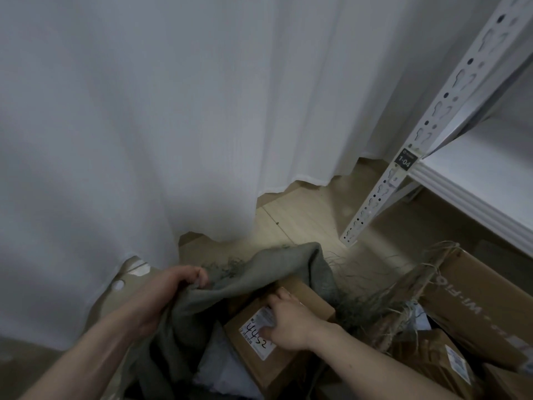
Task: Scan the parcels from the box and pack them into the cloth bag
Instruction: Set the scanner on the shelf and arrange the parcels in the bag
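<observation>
**A parcel is held at the mouth of the cloth bag**

The rough grey-green cloth bag [230, 287] is gripped at its rim by the left hand [176, 287], with the fingers curled round the cloth. The bag's mouth is held up and open at the near middle of the scene.

A brown cardboard parcel [277, 342] with a white paper label [256, 330] is seen inside the bag's opening. The number 4452 is written on the label in black pen. The parcel's top is touched by the right hand [288, 324], which lies across the label. Whether the parcel is gripped or only pressed cannot be told. The two hands are kept apart, one on each side of the opening.

A big brown cardboard box [473, 301] with printed letters is seen on the right, just beside the bag. Another brown parcel with a label [438, 359] lies near it. A white metal shelf rack [403, 157] stands far right on the pale wooden floor [302, 215]. A white curtain [144, 111] hangs behind.
</observation>
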